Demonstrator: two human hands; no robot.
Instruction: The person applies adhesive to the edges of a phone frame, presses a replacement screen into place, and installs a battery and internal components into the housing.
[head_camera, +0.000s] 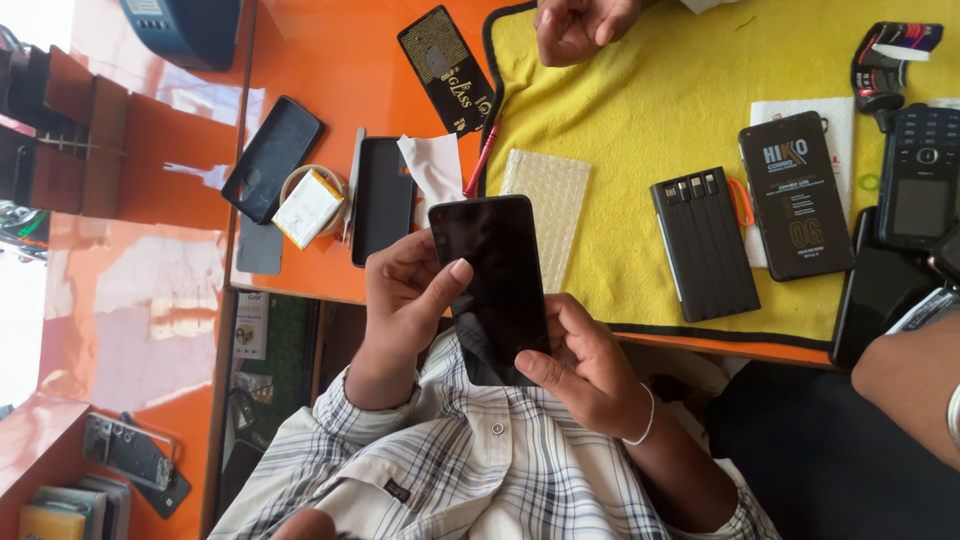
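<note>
A black smartphone (490, 280) with a dark screen is held between both my hands, just over the near edge of the orange table (330, 70). My left hand (405, 305) grips its left side, the thumb resting on the screen. My right hand (585, 370) holds the lower right corner, a thin bracelet on the wrist. Below the hands is my checked shirt (470, 470).
A yellow mat (650, 90) carries a bubble-wrap pouch (545, 195), a black power bank (705, 245), a black box (795, 195) and a keypad phone (920, 175). A red pen (482, 160), tissue (432, 165), black phone (383, 200), battery (308, 208) and case (272, 158) lie left. Another person's hand (580, 30) and arm (910, 380) are near.
</note>
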